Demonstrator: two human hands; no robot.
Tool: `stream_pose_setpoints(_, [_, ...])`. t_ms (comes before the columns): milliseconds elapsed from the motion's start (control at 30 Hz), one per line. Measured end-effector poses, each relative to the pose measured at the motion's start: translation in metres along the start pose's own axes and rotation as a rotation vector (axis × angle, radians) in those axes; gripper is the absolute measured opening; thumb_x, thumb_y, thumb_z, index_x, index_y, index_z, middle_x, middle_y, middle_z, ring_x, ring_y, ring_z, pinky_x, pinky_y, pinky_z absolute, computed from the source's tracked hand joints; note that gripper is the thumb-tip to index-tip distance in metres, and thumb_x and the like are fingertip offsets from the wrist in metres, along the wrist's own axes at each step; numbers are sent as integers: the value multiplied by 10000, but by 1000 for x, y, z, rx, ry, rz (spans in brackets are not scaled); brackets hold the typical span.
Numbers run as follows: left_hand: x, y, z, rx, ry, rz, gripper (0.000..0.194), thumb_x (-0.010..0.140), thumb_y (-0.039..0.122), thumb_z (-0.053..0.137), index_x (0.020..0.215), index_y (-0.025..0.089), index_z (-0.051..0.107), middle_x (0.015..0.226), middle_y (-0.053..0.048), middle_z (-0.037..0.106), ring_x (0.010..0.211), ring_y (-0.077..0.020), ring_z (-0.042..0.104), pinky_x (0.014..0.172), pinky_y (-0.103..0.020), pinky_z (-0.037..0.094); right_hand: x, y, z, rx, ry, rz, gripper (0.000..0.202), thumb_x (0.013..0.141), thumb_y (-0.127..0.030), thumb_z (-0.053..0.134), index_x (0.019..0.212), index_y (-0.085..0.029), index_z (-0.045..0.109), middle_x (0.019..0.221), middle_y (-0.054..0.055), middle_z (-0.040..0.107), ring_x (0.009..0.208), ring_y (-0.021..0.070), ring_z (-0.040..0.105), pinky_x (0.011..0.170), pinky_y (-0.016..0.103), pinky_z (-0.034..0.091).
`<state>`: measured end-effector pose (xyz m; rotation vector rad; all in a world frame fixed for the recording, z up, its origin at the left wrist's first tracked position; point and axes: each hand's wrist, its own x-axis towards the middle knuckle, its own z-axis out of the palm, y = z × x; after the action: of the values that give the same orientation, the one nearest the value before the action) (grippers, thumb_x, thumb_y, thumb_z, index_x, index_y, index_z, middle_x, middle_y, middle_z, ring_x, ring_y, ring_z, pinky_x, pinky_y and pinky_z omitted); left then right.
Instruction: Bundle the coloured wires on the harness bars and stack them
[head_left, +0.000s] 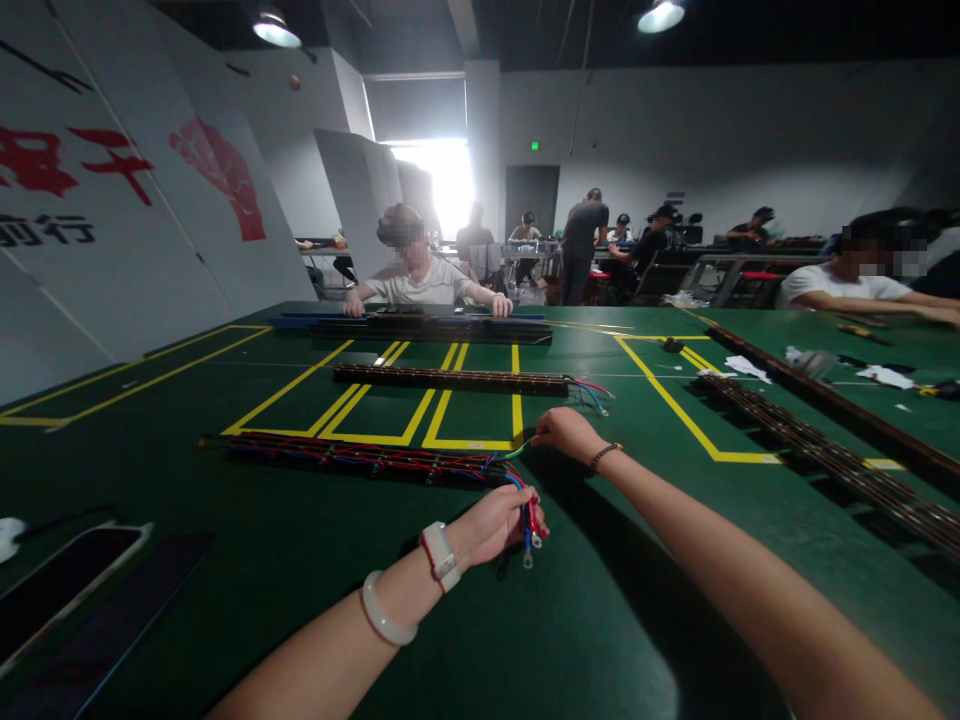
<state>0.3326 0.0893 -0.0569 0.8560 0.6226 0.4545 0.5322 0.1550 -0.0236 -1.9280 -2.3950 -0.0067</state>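
Observation:
A long dark bar wrapped in red and blue wires [360, 460] lies across the green table. From its right end comes a bundle of red and blue cables [528, 530] with metal ring lugs hanging downward. My left hand [501, 522] is closed around this bundle, below the bar's end. A green-yellow wire [517, 452] runs from the same end to my right hand [564, 435], whose fingers are pinched on its tip. The wire's tip is hidden by the fingers.
Behind lies a second bar [450, 379] with loose cable ends, between yellow tape lines. Across the table [285, 560] a person handles long dark parts [431, 328]. Rod bundles [825, 440] lie at right. A black-screened device [71, 580] is at lower left.

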Motion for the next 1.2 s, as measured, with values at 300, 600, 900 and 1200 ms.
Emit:
stream_pose_setpoints(300, [16, -9, -8, -45, -39, 23, 189, 891, 260, 484, 797, 103, 531, 686, -77, 601, 678, -162, 607, 751, -313, 471, -46, -1, 18, -50, 347, -235, 257, 831, -321, 637, 1067, -218, 649, 936, 71, 619, 921, 208, 536, 874, 345, 365])
stream_pose_setpoints(600, [18, -9, -11, -78, -68, 25, 173, 901, 230, 441, 889, 96, 549, 707, -77, 625, 607, -150, 601, 652, -284, 464, -104, -25, 20, 211, 288, -554, 332, 932, -285, 437, 1239, -203, 533, 946, 75, 608, 858, 167, 527, 818, 327, 396])
stream_pose_setpoints(900, [15, -7, -8, -106, -26, -7, 314, 939, 272, 264, 816, 118, 509, 613, -67, 589, 628, -179, 627, 642, -294, 471, -75, -34, 14, 420, 323, -249, 375, 988, -347, 280, 944, -161, 602, 893, 71, 638, 827, 164, 559, 752, 279, 409])
stream_pose_setpoints(1200, [11, -4, -3, -111, 39, -1, 270, 914, 210, 346, 761, 108, 545, 603, -66, 595, 620, -177, 631, 735, -362, 495, -11, -93, -32, 10, 162, 3, 390, 985, -359, 274, 979, -152, 604, 816, 103, 668, 704, 196, 631, 584, 252, 384])
